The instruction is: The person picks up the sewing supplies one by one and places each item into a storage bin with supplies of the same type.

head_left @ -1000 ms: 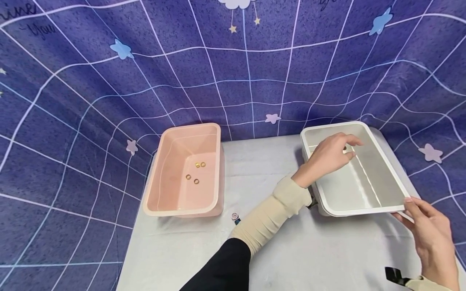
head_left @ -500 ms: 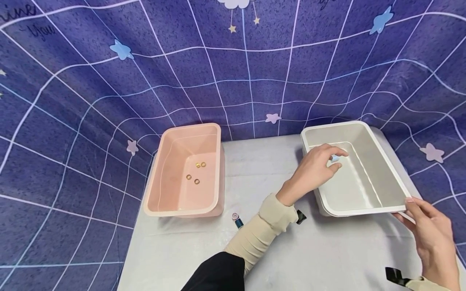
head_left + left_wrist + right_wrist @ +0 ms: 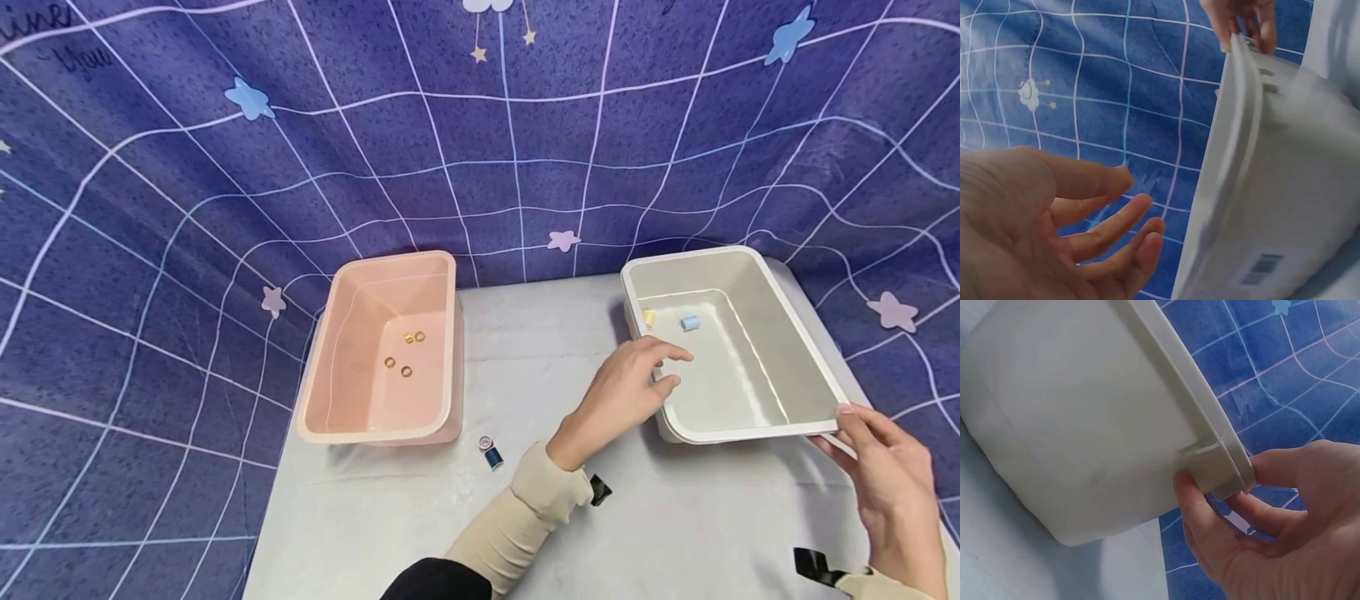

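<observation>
Head view shows the left hand (image 3: 622, 387) with relaxed fingers, holding nothing, near the left rim of the pale grey rectangular plastic basin (image 3: 720, 375). The right hand (image 3: 892, 458) pinches this basin by its near right corner. Inside lie one small light blue cylinder (image 3: 690, 322) and, partly hidden, one small yellow object (image 3: 649, 317).

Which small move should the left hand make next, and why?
Probably bring the left hand over to the dark blue spool and pinch it. The left hand holds nothing, that spool lies on the table, and a light blue spool and a yellow spool are already inside the pale gray bin.
</observation>
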A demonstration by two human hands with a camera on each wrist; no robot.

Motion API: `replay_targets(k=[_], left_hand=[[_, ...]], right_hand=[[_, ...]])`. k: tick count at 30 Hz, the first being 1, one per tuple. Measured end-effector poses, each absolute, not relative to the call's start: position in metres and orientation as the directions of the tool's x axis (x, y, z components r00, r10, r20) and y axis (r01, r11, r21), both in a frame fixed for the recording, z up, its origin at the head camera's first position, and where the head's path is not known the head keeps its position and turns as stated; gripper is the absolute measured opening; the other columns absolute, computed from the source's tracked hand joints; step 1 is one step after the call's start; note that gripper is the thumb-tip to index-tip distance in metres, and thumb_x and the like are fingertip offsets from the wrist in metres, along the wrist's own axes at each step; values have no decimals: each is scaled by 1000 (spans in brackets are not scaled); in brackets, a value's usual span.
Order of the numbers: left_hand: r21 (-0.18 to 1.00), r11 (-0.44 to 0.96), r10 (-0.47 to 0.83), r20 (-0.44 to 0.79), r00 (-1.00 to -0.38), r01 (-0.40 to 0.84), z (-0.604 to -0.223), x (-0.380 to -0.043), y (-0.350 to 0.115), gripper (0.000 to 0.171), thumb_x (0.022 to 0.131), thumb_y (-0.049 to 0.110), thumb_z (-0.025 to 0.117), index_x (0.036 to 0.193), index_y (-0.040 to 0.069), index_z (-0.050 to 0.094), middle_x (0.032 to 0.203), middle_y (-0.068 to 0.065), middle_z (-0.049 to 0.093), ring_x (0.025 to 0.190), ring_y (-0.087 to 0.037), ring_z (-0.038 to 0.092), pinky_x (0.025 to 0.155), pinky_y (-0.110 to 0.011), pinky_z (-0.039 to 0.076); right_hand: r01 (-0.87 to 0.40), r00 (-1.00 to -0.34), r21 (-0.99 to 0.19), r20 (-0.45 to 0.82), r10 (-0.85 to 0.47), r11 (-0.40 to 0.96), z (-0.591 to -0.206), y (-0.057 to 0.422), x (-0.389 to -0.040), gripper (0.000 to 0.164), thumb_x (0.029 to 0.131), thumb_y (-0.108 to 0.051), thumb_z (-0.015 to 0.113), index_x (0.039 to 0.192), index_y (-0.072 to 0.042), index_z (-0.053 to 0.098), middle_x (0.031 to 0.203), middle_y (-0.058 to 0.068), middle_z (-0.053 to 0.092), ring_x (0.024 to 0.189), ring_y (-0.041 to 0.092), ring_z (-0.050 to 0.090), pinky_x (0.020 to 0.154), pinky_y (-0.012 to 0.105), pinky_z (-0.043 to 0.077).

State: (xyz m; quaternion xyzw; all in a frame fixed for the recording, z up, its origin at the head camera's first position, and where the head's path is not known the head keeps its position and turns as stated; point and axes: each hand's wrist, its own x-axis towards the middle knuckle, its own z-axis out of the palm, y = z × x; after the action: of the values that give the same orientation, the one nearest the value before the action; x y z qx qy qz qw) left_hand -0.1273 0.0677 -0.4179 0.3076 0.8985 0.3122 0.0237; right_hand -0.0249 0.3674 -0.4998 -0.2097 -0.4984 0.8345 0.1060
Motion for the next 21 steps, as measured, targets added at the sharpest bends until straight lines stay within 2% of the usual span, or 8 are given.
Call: replay_targets(k=[6, 12, 16, 21], left_hand=[[605, 638, 515, 125, -848, 476, -431, -112, 49, 31, 99, 19, 71, 129, 25, 72, 126, 8, 71, 106, -6, 63, 88, -12, 46], [674, 622, 447, 112, -887, 399, -442, -96, 31, 31, 97, 15, 73, 128, 23, 73, 121, 5, 71, 100, -9, 65, 80, -8, 45], [718, 594, 402, 124, -907, 362, -448, -87, 20, 32, 99, 13, 72, 128, 24, 73, 124, 5, 71, 102, -11, 67, 81, -7, 47], [738, 591, 337, 142, -931, 326, -453, -79, 5, 31, 97, 10, 73, 126, 23, 74, 125, 5, 71, 103, -12, 67, 82, -11, 51]], right_hand=[[21, -892, -867, -241, 383, -497, -499, 365, -24, 27, 102, 6, 57, 92, -6, 79, 97, -9, 76, 79, 6, 76, 64, 22, 64], [19, -895, -862, -240, 376, -506, -499, 365, -24, 28, 102, 7, 56, 93, -6, 79, 97, -8, 76, 80, 6, 76, 64, 23, 64], [25, -890, -866, -247, 384, -499, -498, 366, -24, 26, 102, 5, 58, 94, -7, 79, 98, -10, 76, 80, 5, 76, 65, 22, 64], [15, -892, -861, -241, 382, -509, -498, 365, -24, 27, 102, 7, 57, 94, -6, 79, 97, -9, 77, 80, 6, 77, 65, 23, 64]])
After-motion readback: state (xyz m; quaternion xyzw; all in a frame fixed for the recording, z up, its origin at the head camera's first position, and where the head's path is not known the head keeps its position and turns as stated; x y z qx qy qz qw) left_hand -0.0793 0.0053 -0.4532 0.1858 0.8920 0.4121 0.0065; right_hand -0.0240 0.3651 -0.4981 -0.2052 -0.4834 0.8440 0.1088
